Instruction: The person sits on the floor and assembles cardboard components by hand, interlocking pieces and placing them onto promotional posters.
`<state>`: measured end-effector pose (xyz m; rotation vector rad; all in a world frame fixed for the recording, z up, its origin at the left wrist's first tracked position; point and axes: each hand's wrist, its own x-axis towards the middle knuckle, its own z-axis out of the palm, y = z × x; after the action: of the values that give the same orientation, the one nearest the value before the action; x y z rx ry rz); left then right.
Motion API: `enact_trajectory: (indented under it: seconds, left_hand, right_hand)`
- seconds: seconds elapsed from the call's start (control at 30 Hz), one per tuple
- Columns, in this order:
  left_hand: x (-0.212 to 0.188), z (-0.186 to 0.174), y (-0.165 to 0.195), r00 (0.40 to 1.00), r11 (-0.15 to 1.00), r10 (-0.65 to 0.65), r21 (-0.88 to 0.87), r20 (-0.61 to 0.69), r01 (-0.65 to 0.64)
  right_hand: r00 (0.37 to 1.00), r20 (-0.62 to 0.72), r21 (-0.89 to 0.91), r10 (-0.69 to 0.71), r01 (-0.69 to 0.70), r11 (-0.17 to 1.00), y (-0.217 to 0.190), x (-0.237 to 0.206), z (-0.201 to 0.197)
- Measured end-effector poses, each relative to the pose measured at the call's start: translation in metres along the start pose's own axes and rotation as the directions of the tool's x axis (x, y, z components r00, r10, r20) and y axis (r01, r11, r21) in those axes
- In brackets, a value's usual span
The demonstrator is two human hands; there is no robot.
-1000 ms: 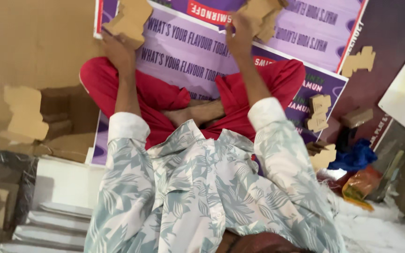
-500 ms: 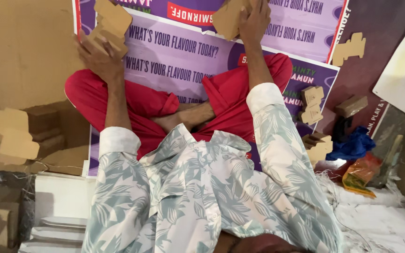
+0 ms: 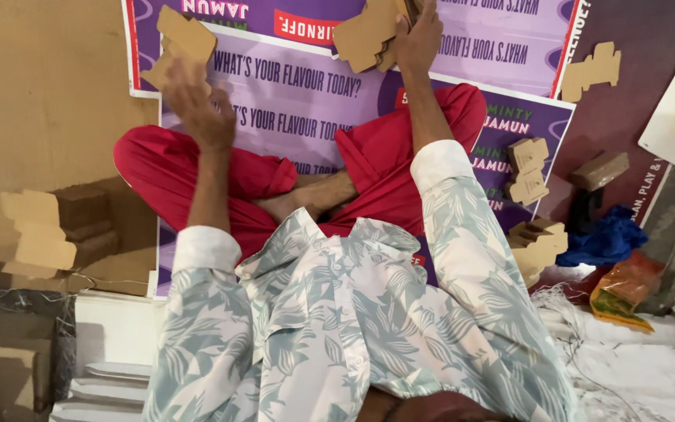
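Note:
I sit cross-legged in red trousers on purple printed sheets [image 3: 298, 94]. My left hand [image 3: 199, 105] is raised over my left knee and blurred. Its fingers grip a flat brown cardboard cut-out [image 3: 185, 39] by the lower edge. My right hand [image 3: 419, 35] is stretched further out near the top edge of the view. It is closed on a small stack of similar cardboard cut-outs [image 3: 365, 35]. The two hands are well apart, each with its own cardboard.
Loose cardboard cut-outs lie to the right [image 3: 528, 168] [image 3: 594, 70] [image 3: 538, 244], beside a small folded box [image 3: 599, 169], a blue cloth [image 3: 607, 238] and an orange packet [image 3: 623, 285]. More cardboard [image 3: 41, 230] lies at the left. White boards [image 3: 111, 367] are stacked at lower left.
My left hand with its cut-out has dropped a little toward my knee and is now blurred. My right hand stays high with its stack. The view has shifted slightly.

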<state>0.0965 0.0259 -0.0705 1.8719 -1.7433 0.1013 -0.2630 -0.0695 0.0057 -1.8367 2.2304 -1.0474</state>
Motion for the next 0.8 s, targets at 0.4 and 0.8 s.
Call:
enact_trajectory:
  seconds: [0.4, 0.8]
  left_hand:
    - [-0.039, 0.02, 0.141, 0.927, 0.858, 0.364, -0.42, 0.093, -0.295]
    - [-0.027, 0.023, 0.124, 0.98, 0.915, 0.114, -0.401, 0.163, -0.04]
  right_hand:
    - [0.987, -0.093, 0.188, -0.132, 0.147, 0.971, -0.003, -0.016, -0.008]
    - [0.94, 0.154, 0.604, -0.303, 0.153, 0.782, -0.044, -0.12, 0.008]
